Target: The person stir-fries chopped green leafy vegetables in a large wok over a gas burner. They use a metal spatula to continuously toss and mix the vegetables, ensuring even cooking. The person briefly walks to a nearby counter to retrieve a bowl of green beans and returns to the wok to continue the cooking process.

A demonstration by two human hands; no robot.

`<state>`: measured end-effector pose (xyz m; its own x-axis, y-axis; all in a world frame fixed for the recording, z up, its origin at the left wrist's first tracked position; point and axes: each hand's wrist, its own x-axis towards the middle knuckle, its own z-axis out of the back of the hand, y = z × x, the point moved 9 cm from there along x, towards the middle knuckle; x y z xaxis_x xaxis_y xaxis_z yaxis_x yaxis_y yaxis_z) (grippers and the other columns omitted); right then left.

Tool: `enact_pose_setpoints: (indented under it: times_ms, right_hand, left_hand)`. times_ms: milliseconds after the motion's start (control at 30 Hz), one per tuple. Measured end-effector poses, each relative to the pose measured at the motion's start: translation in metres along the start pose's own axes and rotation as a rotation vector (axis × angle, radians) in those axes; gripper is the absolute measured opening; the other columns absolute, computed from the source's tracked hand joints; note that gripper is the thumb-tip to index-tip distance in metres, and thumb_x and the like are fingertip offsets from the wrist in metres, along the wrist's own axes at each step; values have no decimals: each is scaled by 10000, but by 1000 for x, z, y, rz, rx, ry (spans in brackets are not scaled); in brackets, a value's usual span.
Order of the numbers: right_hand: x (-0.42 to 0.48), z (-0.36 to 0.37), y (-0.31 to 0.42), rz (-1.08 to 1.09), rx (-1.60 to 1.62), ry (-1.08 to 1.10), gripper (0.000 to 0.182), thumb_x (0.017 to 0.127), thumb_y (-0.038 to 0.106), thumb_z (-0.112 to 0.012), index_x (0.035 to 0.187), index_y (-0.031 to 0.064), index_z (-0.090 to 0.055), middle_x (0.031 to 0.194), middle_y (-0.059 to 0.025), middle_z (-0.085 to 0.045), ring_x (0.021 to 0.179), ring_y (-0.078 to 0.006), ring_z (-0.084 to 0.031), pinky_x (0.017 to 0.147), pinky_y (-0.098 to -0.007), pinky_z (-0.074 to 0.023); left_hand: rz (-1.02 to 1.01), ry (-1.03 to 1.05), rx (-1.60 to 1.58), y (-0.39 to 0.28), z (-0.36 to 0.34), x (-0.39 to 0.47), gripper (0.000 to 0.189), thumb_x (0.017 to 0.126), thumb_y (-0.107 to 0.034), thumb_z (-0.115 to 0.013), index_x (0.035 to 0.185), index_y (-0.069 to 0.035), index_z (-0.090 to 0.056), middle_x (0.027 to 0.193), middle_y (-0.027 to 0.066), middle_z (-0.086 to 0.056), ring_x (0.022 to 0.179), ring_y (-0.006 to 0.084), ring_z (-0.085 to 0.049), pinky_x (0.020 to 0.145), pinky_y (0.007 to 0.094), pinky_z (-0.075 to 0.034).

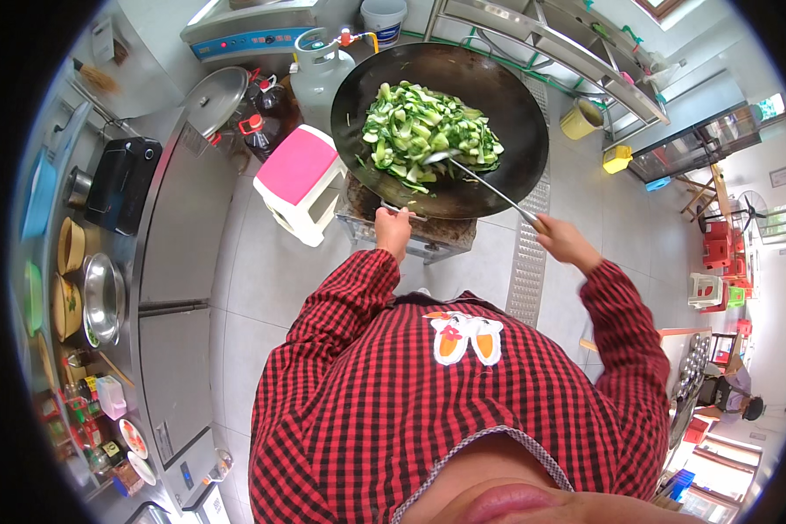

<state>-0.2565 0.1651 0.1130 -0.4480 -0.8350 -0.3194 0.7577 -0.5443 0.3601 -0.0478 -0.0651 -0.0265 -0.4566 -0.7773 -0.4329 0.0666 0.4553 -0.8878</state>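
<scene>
A large dark wok (517, 124) rests on a low, soiled gas stove (455, 237). Chopped bok choy (426, 128), green leaves and pale stems, is heaped in its middle. My left hand (393, 230) grips the wok's handle at the near rim, partly covering it. In my right hand (568, 243) is the handle end of a long metal ladle (492, 188). The ladle's bowl lies against the near side of the greens, and its shaft crosses the wok's right rim.
Left of the stove stand a pink-topped plastic stool (298, 164) and a gas cylinder (321, 82). Large red-capped bottles (262, 134) sit behind the stool. A steel counter (173, 216) runs along the left. A drain grate (527, 278) crosses the floor. Another person (737, 396) is far right.
</scene>
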Motion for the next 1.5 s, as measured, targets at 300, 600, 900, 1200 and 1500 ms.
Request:
enact_pose_setpoints:
  times_ms: [300, 600, 900, 1200, 1500]
  right_hand:
    - [44, 9, -12, 93, 181, -58, 327, 800, 179, -564, 1099, 58, -512, 726, -128, -580, 621, -280, -573, 557, -386, -448]
    - [16, 69, -78, -374, 864, -21, 325, 896, 277, -478, 1178, 119, -504, 656, 31, -482, 473, -28, -419, 394, -172, -327]
    - [133, 31, -82, -417, 925, 374, 90, 881, 198, -521, 961, 156, -518, 647, 43, -472, 432, -13, -392, 343, -140, -293]
    - [105, 57, -32, -200, 606, 571, 496, 813, 79, -524, 1278, 152, -368, 583, 12, -448, 390, -65, -418, 330, -216, -322]
    - [31, 149, -32, -187, 136, 288, 566, 758, 41, -541, 1299, 115, -392, 606, -1, -435, 435, -84, -433, 390, -229, -362]
  left_hand:
    - [25, -1, 19, 0, 4, 0, 121, 849, -114, -531, 881, -6, -488, 806, 72, -630, 584, 89, -502, 530, 222, -418]
    - [-19, -41, -42, 2, 9, -2, 129, 841, -107, -541, 877, -1, -477, 811, 87, -626, 575, 86, -501, 535, 217, -421]
    - [-55, -64, -39, 1, 14, 0, 145, 851, -79, -524, 918, 3, -425, 819, 93, -620, 605, 91, -523, 538, 217, -429]
    - [-42, -62, 6, -3, 19, -7, 135, 861, -81, -515, 939, -5, -435, 843, 91, -612, 695, 105, -560, 590, 213, -445]
    - [-26, -98, -67, 1, 25, -10, 146, 849, -77, -531, 924, -2, -431, 811, 78, -616, 600, 80, -511, 536, 211, -423]
